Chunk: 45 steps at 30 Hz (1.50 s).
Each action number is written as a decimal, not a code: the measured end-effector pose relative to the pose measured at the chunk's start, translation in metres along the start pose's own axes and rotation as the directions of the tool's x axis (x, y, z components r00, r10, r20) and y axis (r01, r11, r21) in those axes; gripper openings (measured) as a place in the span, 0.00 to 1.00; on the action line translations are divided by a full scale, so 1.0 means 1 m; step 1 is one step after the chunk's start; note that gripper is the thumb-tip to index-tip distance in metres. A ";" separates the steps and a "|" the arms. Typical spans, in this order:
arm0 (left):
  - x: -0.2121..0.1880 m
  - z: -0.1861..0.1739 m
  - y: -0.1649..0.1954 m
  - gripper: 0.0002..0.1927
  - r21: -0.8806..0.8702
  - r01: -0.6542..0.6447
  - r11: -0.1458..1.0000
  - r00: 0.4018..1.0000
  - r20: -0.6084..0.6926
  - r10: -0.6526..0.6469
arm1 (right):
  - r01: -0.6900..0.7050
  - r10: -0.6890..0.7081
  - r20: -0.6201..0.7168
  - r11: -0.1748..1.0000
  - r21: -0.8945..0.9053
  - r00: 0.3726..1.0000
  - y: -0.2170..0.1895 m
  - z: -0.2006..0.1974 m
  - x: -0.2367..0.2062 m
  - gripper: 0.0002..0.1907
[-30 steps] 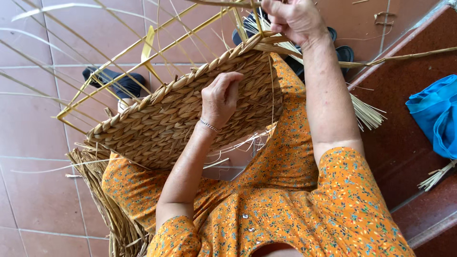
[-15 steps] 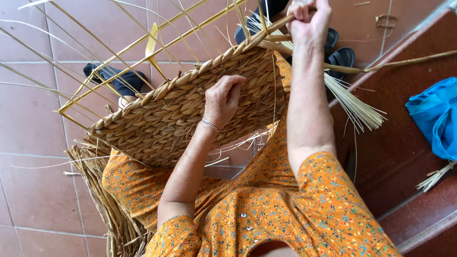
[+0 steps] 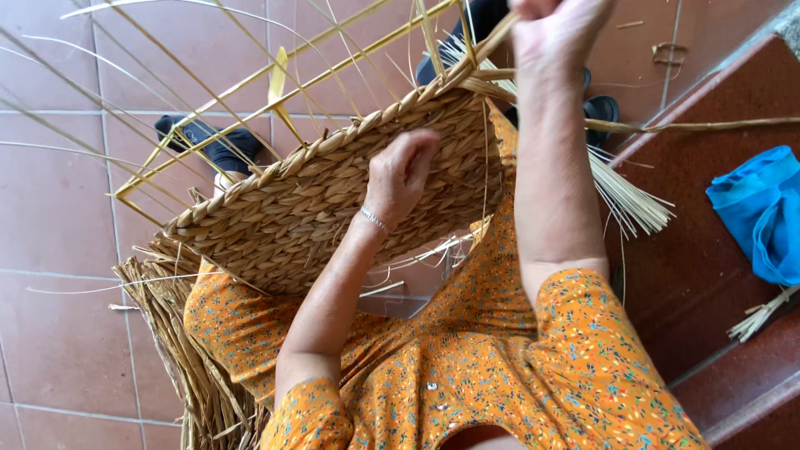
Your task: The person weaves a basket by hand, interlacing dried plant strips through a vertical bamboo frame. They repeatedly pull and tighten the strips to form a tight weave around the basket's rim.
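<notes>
Weaving a straw panel on our lap.
Left hand [image 3: 404,171] fisted, pressing the woven panel [image 3: 317,208]; right hand [image 3: 554,29] clenched, gripping a straw strand [image 3: 492,37] at its top edge.

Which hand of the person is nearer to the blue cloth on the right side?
The right hand. It is at the top, gripping strands at the woven panel corner, nearer the blue cloth. The left hand rests on the panel's middle, farther away.
</notes>
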<state>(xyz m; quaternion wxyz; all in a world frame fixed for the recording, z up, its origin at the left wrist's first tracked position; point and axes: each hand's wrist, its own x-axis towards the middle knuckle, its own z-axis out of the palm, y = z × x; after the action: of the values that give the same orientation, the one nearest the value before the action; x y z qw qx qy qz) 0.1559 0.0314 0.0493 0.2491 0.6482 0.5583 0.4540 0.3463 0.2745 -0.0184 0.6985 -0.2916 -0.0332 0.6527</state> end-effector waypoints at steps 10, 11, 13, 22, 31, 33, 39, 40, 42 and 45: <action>0.070 0.044 -0.027 0.13 0.070 -0.112 0.991 0.991 -0.066 0.117 | 0.923 0.028 0.990 0.357 -0.142 0.142 -0.021 0.080 -0.214 0.20; 0.071 0.044 -0.029 0.13 -0.008 -0.081 0.997 0.994 -0.074 0.080 | 0.910 -0.010 0.976 0.363 -0.199 0.217 -0.027 0.076 -0.218 0.20; 0.068 0.043 -0.028 0.14 -0.161 -0.023 0.987 0.997 -0.082 0.010 | 0.875 -0.094 0.930 0.383 -0.297 0.357 -0.042 0.052 -0.214 0.20; 0.058 0.036 -0.018 0.16 -0.386 0.182 0.904 0.980 -0.004 -0.199 | 0.357 0.313 0.281 -0.222 -0.907 0.907 -0.039 -0.072 -0.112 0.31; 0.057 0.030 -0.018 0.16 -0.387 0.223 0.895 0.973 0.028 -0.230 | 0.143 0.342 0.448 0.642 -0.754 0.826 -0.024 -0.023 -0.103 0.15; 0.056 0.027 -0.017 0.16 -0.332 0.217 0.918 0.976 0.042 -0.215 | 0.382 0.230 0.595 0.581 -0.718 0.770 -0.019 -0.011 -0.103 0.10; 0.055 0.025 -0.015 0.16 -0.302 0.201 0.932 0.980 0.047 -0.196 | 0.796 0.193 0.884 0.385 -0.467 0.425 -0.014 0.011 -0.084 0.08; 0.055 0.025 -0.015 0.16 -0.314 0.205 0.927 0.979 0.050 -0.199 | 0.763 0.227 0.855 0.387 -0.518 0.466 -0.015 0.013 -0.082 0.09; 0.054 0.026 -0.017 0.17 -0.340 0.217 0.915 0.976 0.059 -0.210 | 0.831 0.241 0.842 0.177 -0.528 0.483 -0.018 0.014 -0.080 0.10; 0.052 0.026 -0.021 0.17 -0.341 0.229 0.912 0.973 0.063 -0.221 | 0.886 0.152 0.916 -0.353 -0.301 0.371 -0.023 0.011 -0.083 0.07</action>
<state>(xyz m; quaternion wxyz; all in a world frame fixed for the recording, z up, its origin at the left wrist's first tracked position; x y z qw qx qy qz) 0.1658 0.0910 0.0364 0.4161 0.5309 0.5378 0.5057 0.3496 0.2020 0.0287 0.3613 -0.3648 -0.8551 0.0717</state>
